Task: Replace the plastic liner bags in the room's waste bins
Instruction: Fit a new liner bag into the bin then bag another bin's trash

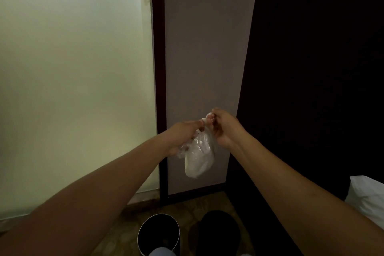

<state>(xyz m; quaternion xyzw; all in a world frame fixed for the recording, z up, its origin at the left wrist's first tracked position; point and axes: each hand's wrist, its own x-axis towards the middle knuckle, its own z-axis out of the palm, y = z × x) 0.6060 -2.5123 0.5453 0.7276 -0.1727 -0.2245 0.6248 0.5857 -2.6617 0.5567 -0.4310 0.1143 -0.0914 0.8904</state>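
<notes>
Both of my hands hold a crumpled, translucent white plastic liner bag out in front of me at about chest height. My left hand grips its bunched side, fingers curled into the plastic. My right hand pinches the bag's top edge just above. The loose bulk of the bag hangs below both hands. Directly below on the floor stands a round black waste bin with a pale rim; its inside is dark and I see no liner in it.
A frosted glass panel fills the left, bounded by a dark red-brown frame. A pale wall strip lies ahead, a dark panel to the right. A black round shape sits beside the bin. White bedding shows at right.
</notes>
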